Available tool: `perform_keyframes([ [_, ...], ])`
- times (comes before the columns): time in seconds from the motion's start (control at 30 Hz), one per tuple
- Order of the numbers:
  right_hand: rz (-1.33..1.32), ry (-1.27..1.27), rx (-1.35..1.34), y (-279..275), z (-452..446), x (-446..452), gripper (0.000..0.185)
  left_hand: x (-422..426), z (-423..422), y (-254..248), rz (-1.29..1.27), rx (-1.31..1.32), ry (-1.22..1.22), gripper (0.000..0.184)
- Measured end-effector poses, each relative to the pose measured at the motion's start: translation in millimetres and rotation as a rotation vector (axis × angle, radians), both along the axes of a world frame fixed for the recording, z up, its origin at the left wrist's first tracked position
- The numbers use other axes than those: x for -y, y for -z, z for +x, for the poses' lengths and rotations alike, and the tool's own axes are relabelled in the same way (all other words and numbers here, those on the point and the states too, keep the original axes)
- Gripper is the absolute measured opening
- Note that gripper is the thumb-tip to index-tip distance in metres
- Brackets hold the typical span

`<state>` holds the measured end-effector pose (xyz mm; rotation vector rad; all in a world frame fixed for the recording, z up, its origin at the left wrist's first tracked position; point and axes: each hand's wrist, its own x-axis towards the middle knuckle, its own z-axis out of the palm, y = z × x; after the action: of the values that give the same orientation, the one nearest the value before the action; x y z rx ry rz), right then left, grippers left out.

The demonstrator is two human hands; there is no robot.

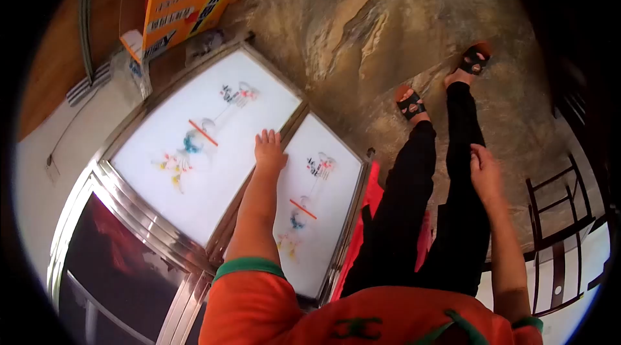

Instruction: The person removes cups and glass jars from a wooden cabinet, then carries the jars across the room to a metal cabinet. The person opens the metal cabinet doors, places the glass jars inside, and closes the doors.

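My left hand [268,145] lies palm down with fingers stretched out. It rests at the strip between two white printed panels in metal frames: the larger left panel [226,183] and the narrower right panel [320,206]. Both panels carry a flower design, dark lettering and an orange bar. Near my right knee, against the black trousers [458,228], is my right hand [485,170]. Its thumb and fingers are slightly apart and loosely bent, and I see nothing in them.
An orange cardboard box [187,5] with open flaps stands beyond the left panel. Beneath me is a red seat [369,206]. A dark metal rack [559,206] stands at the right. Brown patterned floor [362,28] stretches ahead of my sandals [411,105].
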<state>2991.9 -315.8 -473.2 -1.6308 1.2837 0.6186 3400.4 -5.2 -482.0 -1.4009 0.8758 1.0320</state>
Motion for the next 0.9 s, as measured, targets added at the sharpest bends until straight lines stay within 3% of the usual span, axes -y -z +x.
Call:
perform_keyframes([
  [0.07, 0.007, 0.112, 0.038, 3, -13, -2, 0.025, 16, -8, -10, 0.095, 0.007, 0.013, 0.071],
  [0.13, 0.034, 0.23, 0.07, 10, -25, -13, 0.025, 4, -10, -19, 0.014, -0.006, 0.05, 0.073],
  [0.37, -0.047, -0.007, 0.121, 30, -43, -31, 0.025, -43, -24, -57, -0.287, 0.034, -0.108, 0.073],
  [0.43, -0.035, -0.024, 0.106, 13, -32, -29, 0.026, -41, -32, -76, -0.453, 0.061, -0.245, 0.074],
  [0.47, -0.045, -0.053, 0.133, 9, -31, -26, 0.026, -40, -36, -85, -0.522, 0.064, -0.183, 0.067],
  [0.67, -0.022, -0.19, 0.017, -39, -8, 11, 0.027, -49, -33, -121, -0.362, 0.198, -0.061, 0.074],
  [0.9, -0.025, -0.126, 0.036, -79, 13, 28, 0.028, -54, -38, -131, -0.274, 0.205, 0.071, 0.078],
])
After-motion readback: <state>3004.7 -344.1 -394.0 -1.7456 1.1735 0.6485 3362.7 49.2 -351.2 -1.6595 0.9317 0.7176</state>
